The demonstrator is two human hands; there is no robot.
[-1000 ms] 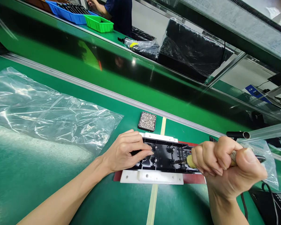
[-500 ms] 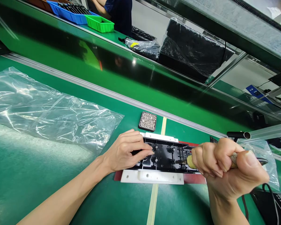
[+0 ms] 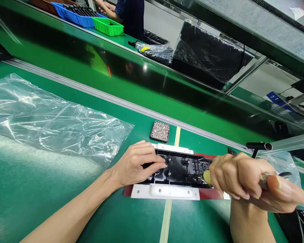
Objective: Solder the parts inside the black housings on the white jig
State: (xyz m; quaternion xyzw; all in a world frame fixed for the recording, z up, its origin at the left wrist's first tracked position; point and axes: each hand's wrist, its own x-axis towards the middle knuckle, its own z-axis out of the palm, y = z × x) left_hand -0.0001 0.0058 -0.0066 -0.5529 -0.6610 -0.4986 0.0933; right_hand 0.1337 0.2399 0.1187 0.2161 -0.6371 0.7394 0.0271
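A long black plastic housing with posts and ribs inside lies in a white fixture on a red base. Over its left part rests my left hand, thumb and forefinger tips together just above the inside; whatever they pinch, if anything, is too small to make out. My right hand is wrapped around a soldering iron with a yellowish grip and a cord behind it. The iron's dark tip points left into the housing, near its lower middle. Behind the fixture sits a small black tray of tiny metal pieces.
A clear plastic bag covers the bench at left. A metal rail and green panel run behind the work. Beyond are a blue bin, a green bin and another person's arm. A black tube stands at right.
My right hand has shifted right and tilted, turning the soldering iron's handle, while its tip stays at nearly the same spot. My left hand has barely moved.
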